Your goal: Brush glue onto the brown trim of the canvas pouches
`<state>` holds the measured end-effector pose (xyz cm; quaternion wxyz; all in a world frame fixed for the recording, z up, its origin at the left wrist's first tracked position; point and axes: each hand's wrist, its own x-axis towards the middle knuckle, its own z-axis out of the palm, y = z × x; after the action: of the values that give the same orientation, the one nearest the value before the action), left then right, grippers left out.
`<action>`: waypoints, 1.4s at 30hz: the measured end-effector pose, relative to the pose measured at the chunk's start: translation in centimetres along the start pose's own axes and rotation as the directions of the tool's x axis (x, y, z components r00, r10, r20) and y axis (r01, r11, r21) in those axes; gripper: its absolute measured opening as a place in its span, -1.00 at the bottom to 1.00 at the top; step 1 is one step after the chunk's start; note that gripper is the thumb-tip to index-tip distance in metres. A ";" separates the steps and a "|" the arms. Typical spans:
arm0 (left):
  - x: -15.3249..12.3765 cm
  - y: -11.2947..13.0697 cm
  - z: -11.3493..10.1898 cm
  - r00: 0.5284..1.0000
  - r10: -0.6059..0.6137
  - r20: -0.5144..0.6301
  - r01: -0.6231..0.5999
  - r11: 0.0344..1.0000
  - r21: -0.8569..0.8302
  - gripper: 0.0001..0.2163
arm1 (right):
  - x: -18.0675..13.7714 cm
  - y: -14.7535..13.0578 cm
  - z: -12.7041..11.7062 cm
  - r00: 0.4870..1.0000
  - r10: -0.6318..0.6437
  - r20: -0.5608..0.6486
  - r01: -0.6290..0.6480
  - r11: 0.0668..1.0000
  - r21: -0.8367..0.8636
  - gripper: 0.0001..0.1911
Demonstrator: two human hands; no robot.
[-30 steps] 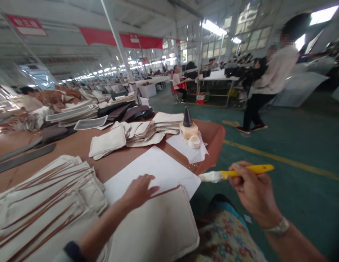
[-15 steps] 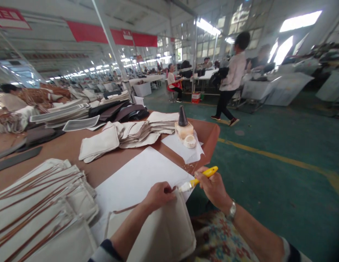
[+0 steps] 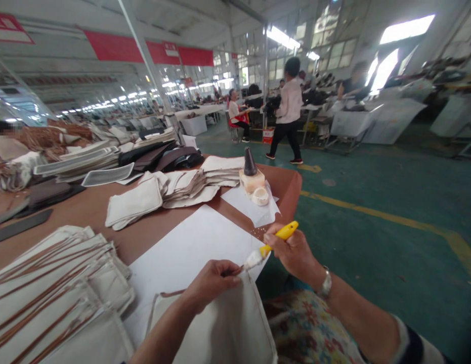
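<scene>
1. Where the brown table (image 3: 87, 212) spreads from 9 o'clock toward the middle of the view, it bears nearly everything below.
2. Stacked cream pieces with brown trim (image 3: 49, 288) lie at 8 o'clock, fanned over one another.
3. A white paper sheet (image 3: 189, 242) lies at the centre, its near part under the fabric panel (image 3: 227, 328).
4. That cream fabric panel lies at 6 o'clock.
5. A loose pile of cream pieces (image 3: 163, 187) sits at 11 o'clock of the sheet.
6. The left hand (image 3: 214, 280) grips the panel's top edge, fingers curled tight.
7. The right hand (image 3: 292, 250), at 2 o'clock of the left, has its fingers closed round the brush (image 3: 273, 243).
8. A glue bottle (image 3: 251, 174) with a black cone cap stands upright at 1 o'clock of the sheet.
9. The yellow-handled brush slants down toward 8 o'clock, with its white bristles at the panel's edge just beside the left fingertips.
</scene>
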<state>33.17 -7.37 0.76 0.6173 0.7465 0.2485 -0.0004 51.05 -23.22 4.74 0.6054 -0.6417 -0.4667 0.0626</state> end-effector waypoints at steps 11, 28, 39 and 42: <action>-3.8 0.4 1.4 0.717 0.695 -0.041 -0.559 0.610 0.562 -0.92 | -0.7 -1.0 -2.9 0.982 0.077 -0.174 -0.062 0.994 0.094 -0.67; -8.0 1.7 3.6 0.224 0.929 0.293 -0.521 -0.140 0.842 -0.85 | -3.0 -9.2 -6.0 0.754 -0.290 0.589 0.355 0.935 0.007 -0.80; -8.7 1.8 3.8 0.202 0.930 0.306 -0.521 -0.163 0.838 -0.88 | -3.6 -10.2 -5.2 0.733 -0.419 0.535 0.454 0.888 0.074 -0.84; -8.7 2.0 3.7 0.191 0.936 0.296 -0.519 -0.160 0.840 -0.91 | -3.3 -10.5 -5.7 0.795 -0.430 0.428 0.484 0.875 -0.020 -0.82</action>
<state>27.46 -14.20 4.39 -0.0317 0.8954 -0.1581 0.4151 47.44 -31.30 13.37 0.4479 -0.5195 -0.7274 0.0176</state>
